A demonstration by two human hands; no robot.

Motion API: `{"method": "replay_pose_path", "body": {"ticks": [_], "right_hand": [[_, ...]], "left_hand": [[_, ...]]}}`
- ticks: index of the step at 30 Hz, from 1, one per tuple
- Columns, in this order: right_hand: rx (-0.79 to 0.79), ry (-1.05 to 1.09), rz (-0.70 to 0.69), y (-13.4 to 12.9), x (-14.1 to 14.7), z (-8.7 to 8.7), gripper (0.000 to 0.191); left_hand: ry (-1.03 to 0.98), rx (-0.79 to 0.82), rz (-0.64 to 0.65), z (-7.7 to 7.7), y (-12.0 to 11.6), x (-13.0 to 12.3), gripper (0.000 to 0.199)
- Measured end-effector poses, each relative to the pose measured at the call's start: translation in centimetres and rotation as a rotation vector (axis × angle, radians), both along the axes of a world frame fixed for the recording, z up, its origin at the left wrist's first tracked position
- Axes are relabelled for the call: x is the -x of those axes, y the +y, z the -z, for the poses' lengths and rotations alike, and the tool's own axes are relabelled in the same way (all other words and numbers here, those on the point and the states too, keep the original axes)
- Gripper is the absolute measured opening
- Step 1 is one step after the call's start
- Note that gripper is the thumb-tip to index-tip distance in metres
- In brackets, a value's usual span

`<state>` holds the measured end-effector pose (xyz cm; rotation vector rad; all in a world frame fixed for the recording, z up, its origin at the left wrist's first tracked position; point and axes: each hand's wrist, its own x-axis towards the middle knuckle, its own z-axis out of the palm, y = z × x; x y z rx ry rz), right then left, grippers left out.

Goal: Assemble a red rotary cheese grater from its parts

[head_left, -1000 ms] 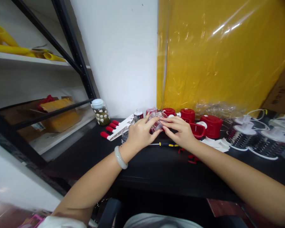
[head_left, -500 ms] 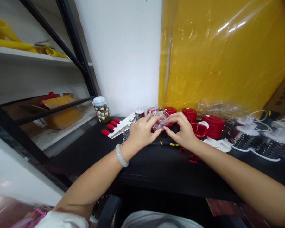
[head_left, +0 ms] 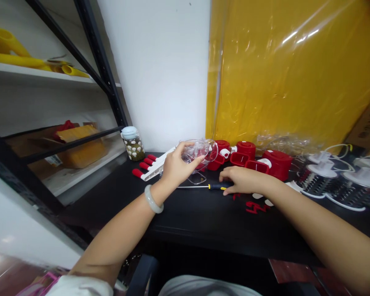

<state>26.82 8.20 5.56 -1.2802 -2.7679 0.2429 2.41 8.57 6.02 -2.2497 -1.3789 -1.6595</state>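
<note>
My left hand [head_left: 180, 164] grips a clear plastic round part [head_left: 210, 150], holding it tilted above the table. Beneath that part is another clear piece [head_left: 197, 178], mostly see-through and hard to make out. My right hand [head_left: 242, 180] is lowered over the handle of a screwdriver [head_left: 215, 186], its thumb and fingers apart around the handle's right end. Whether they touch it I cannot tell. The screwdriver lies flat, its shaft pointing left. Small red plastic pieces [head_left: 255, 208] lie below my right hand.
Red plastic housings [head_left: 276, 164] line the back of the black table [head_left: 200, 222]. Metal grater drums [head_left: 319, 177] stand at right. White handles with red grips [head_left: 154, 167] lie left, beside a jar [head_left: 132, 144]. Shelving [head_left: 80, 176] borders the left side.
My right hand has let go of the clear part and moved down to the screwdriver's handle. The clear part, now in my left hand alone, has been turned.
</note>
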Motion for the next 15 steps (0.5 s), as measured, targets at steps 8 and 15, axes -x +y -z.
{"method": "replay_pose_path", "body": {"ticks": [8,15], "right_hand": [[0.138,0.075,0.014,0.3,-1.3,-0.7,0.027],[0.113,0.582,0.179,-1.4,-9.7,-6.8,0.04]], "left_hand": [[0.088,-0.063,0.003,-0.2,-0.2,0.2,0.043],[0.255,-0.133,0.022,-0.9,-0.6,0.7,0.042]]}}
